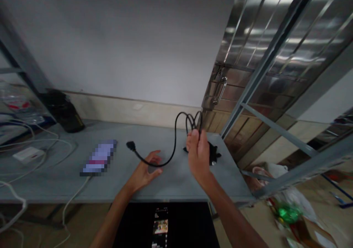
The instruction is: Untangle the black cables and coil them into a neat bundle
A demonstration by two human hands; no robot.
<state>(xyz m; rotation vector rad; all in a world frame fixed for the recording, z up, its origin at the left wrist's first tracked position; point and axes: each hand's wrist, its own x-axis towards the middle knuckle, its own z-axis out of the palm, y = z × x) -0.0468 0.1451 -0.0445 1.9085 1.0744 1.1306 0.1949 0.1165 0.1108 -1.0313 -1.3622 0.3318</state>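
Observation:
A black power cord (175,137) is looped in my right hand (199,150), whose fingers are wrapped round the coils above the grey table (171,183). Its loose end curves down to the left and finishes in a black plug (131,145). My left hand (147,169) is beside this hanging length, thumb and fingers apart, the cord passing in front of the fingers. Whether the hand touches the cord I cannot tell. Behind my right hand lies a black object (213,154) with small knobs, partly hidden.
A phone (100,156) with a white cable lies on the left. Beyond it are a black bottle (66,110), a white adapter (28,155) and tangled cables. Below the table edge is a dark screen (138,226). A metal frame post (264,64) rises at right.

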